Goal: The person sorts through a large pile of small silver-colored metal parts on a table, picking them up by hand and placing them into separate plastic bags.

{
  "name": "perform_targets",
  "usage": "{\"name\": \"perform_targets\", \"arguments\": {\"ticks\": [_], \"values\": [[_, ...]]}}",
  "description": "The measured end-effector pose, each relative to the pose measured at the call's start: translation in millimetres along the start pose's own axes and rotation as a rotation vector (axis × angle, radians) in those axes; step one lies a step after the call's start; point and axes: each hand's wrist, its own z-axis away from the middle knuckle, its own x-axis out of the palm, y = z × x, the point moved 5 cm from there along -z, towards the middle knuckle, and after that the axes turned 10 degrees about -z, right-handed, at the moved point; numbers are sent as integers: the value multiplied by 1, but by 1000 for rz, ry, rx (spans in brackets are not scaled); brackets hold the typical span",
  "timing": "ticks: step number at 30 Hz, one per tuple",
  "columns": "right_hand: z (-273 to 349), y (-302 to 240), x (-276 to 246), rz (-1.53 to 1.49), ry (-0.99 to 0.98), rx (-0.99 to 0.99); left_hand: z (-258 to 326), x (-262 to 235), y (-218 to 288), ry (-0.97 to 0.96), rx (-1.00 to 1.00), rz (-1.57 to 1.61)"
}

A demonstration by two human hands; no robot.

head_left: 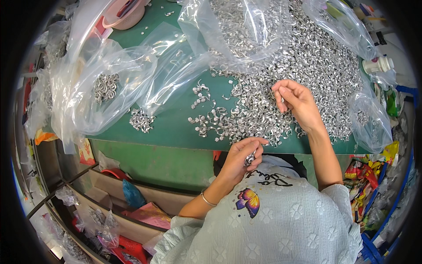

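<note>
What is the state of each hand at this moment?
Left hand: closed around small silvery metal pieces.
Right hand: half-curled over the heap; whether it holds a piece cannot be told.

I see bright, even light on the green desk (173,132), white glare streaking the clear plastic bag (121,66), silvery pieces (323,66) glinting; outer edges bend, fisheye-style, into black corners.

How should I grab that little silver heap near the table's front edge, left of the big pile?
Try a fingertip grip around the sides of the little silver heap, coming from above and its right. It's low and made of loose bits, so closing inward should gather them. Clear plastic lies behind it; bare green table shows to its right.
</note>
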Motion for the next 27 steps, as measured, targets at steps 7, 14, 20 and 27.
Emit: {"name": "perform_targets", "arguments": {"ticks": [7, 14, 20, 27], "values": [[-25, -11, 30, 742, -59, -134, 0, 3, -1, 24, -19, -5], [-16, -7, 26, 1098, -82, -444, -1, 4, -1, 16, -28, -14], [-22, -24, 19, 1064, 21, -402, -4, 9, 1, 13, -45, -41], [-35, -20, 31, 1269, -21, -352, -4, 7, -1, 7, -15, -32]]}}
